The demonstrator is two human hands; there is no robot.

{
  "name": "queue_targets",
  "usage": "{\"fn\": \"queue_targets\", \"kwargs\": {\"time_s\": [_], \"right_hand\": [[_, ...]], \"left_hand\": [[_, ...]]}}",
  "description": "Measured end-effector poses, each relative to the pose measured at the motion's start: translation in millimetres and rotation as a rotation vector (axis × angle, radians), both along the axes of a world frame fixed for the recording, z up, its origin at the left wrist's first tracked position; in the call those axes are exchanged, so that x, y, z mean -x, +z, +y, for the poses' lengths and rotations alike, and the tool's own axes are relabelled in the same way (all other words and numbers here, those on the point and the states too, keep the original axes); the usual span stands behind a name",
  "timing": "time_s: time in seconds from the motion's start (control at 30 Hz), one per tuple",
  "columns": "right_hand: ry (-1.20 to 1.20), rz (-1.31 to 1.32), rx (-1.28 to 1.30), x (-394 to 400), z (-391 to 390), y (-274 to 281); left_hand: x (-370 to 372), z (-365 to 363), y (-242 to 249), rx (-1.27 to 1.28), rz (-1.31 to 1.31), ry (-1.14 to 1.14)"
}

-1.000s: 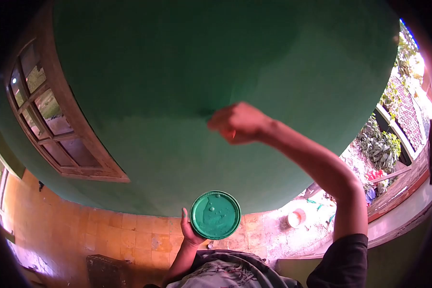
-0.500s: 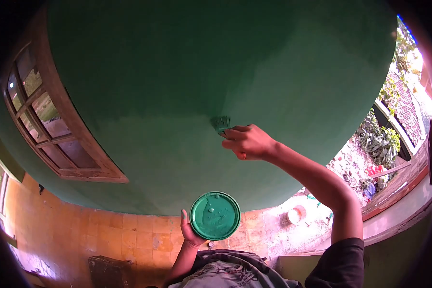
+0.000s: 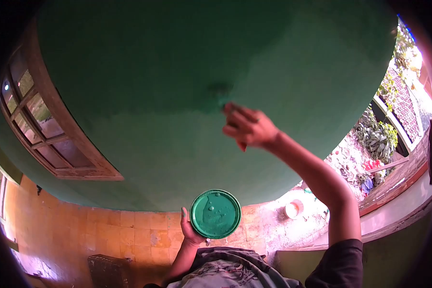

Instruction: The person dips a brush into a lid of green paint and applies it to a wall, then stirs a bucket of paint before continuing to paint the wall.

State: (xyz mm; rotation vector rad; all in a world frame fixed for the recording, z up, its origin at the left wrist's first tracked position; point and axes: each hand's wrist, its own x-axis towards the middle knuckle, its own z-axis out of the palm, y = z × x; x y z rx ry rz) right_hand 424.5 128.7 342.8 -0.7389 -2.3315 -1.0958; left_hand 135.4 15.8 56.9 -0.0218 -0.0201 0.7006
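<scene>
My right hand (image 3: 248, 126) is closed around a paintbrush (image 3: 221, 96), whose bristles are blurred against the green wall (image 3: 177, 153). Darker green covers the wall's upper part, above a paler green area lower down and to the right. Down in front of my body, my left hand (image 3: 193, 234) holds a round container of green paint (image 3: 216, 214) from its left side and below. The thumb sticks up beside the rim, and the other fingers are mostly hidden under the container. Wet-looking green paint lies inside it.
A wooden-framed window (image 3: 48, 125) is set in the wall at left. Orange floor tiles (image 3: 105, 230) run along the wall's foot, with a dark stool-like object (image 3: 108, 271) at lower left. A pale bucket (image 3: 294, 210) stands on the floor at right. Plants (image 3: 377, 139) show outside.
My right hand and the paintbrush have moved up the wall, and the brush is now blurred. My left hand keeps the paint container in nearly the same place.
</scene>
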Motion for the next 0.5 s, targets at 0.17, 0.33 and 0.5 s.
{"fn": "queue_targets", "kwargs": {"time_s": [0.17,0.33,0.5], "right_hand": [[0.121,0.535,0.526,3,2,4],[0.283,0.657,-0.095,-14,-3,98],[0.321,1.086,-0.051,0,-6,39]], "left_hand": [[0,2,2,-0.033,0.000,-0.012],[0,0,2,0.012,-0.055,-0.008],[0,2,0,-0.012,-0.004,0.003]]}}
